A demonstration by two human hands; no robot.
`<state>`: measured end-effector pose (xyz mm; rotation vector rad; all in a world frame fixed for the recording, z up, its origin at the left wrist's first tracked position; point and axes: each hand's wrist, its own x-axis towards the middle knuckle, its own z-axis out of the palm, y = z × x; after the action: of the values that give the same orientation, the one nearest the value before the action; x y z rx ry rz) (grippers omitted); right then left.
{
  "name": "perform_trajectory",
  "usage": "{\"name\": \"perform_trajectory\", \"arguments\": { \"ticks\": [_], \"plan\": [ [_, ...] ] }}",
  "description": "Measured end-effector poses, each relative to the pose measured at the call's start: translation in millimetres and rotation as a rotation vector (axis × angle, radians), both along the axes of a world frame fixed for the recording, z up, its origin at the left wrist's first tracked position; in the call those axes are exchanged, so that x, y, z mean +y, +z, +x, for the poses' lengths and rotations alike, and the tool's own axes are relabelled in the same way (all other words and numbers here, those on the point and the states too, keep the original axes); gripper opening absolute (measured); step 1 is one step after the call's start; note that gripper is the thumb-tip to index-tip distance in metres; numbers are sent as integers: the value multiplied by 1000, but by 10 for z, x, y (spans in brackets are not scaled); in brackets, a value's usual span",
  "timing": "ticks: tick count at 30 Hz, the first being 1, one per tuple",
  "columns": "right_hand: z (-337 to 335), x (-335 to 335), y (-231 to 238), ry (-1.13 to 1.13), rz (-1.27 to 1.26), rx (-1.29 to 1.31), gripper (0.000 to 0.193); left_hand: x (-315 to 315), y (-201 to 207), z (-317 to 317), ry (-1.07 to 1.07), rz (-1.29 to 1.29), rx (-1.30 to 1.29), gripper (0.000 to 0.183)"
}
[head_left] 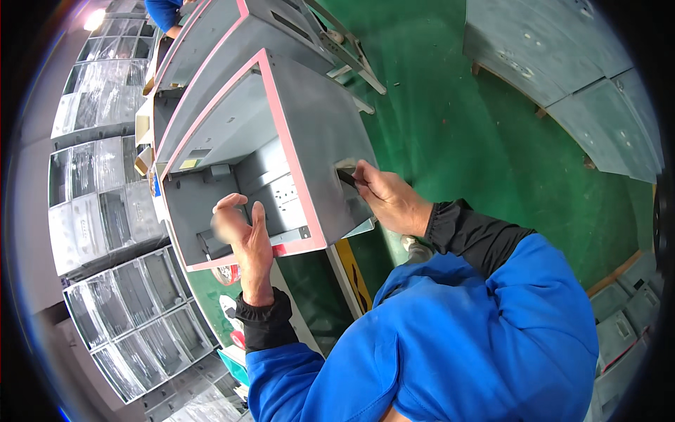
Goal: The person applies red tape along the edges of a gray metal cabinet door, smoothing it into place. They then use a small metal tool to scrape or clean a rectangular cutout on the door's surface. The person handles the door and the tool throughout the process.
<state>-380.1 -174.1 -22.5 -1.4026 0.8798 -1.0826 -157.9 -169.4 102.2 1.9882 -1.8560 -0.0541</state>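
Observation:
In front of me a grey metal cabinet (pixel 320 130) lies with its open front turned to the left, its rim edged in pink tape (pixel 285 130). My right hand (pixel 390 198) is at the cabinet's right side wall, thumb and fingers closed on a small dark flat piece (pixel 346 177) by a cut-out there. What kind of piece it is I cannot make out. My left hand (pixel 246 235) hovers over the near edge of the open front, thumb and fingers apart, partly smeared by motion, holding nothing. Inside the cabinet a white plate (pixel 285 193) with small holes shows.
A second pink-edged cabinet (pixel 264 35) stands behind, with a co-worker's blue sleeve (pixel 163 13) past it. Wrapped grey boxes (pixel 98 169) are stacked at left. More grey cabinets (pixel 555 63) stand far right on the green floor (pixel 450 126). A tape roll (pixel 226 274) lies under the near edge.

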Motion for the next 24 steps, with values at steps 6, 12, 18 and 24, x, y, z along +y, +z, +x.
{"name": "perform_trajectory", "arguments": {
  "ticks": [6,12,18,24],
  "plan": [
    [-11,-40,-44,-88,-213,-8,17,-13,1,21,3,62,-42,37],
    [-48,-134,3,194,348,-227,10,-16,-3,27,0,75,-53,39],
    [-77,-79,-129,103,148,-75,15,-22,-29,70,4,62,-34,39],
    [-124,-275,-216,151,37,27,18,-44,-4,50,-4,70,-28,38]
  ]
}}
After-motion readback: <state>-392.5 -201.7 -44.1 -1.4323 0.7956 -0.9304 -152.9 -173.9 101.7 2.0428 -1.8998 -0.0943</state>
